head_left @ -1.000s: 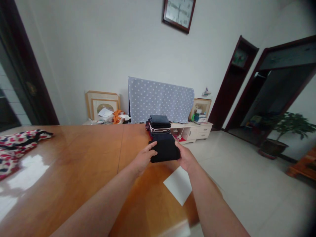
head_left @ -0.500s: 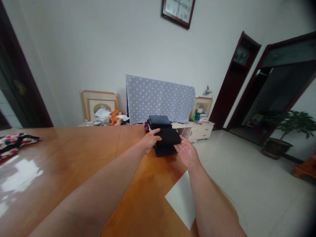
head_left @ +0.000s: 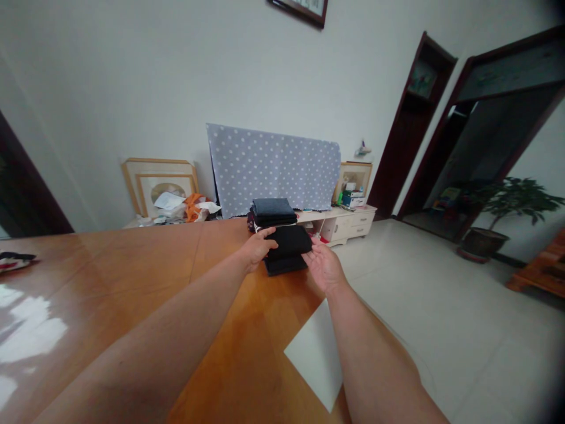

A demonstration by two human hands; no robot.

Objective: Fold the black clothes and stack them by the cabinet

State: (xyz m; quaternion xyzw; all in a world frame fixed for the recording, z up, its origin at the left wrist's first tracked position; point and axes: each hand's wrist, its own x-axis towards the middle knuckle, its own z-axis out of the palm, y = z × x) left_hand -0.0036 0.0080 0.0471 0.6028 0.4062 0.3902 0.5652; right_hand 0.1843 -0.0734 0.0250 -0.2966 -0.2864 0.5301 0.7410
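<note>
A folded black garment (head_left: 290, 241) is held between my two hands over a lower folded dark garment (head_left: 286, 265) on the table. My left hand (head_left: 256, 248) grips its left edge, thumb and index finger over the top. At its right edge, the fingers of my right hand (head_left: 324, 265) are closed on the cloth, palm turned partly up. Right behind stands a pile of folded clothes with blue-grey denim (head_left: 273, 208) on top. A white sheet (head_left: 315, 356) lies near my right forearm.
The glossy wooden table (head_left: 132, 282) bears a patterned cloth (head_left: 16, 261) at far left. Beyond its far edge are a white cabinet (head_left: 353, 228), a polka-dot cover (head_left: 273, 171) and framed pictures (head_left: 161, 182). A potted plant (head_left: 483, 244) stands on the floor at right.
The view has turned a little to the right and down, so the scene sits further left. Both hands keep hold of the black garment, now slightly lower relative to the denim pile.
</note>
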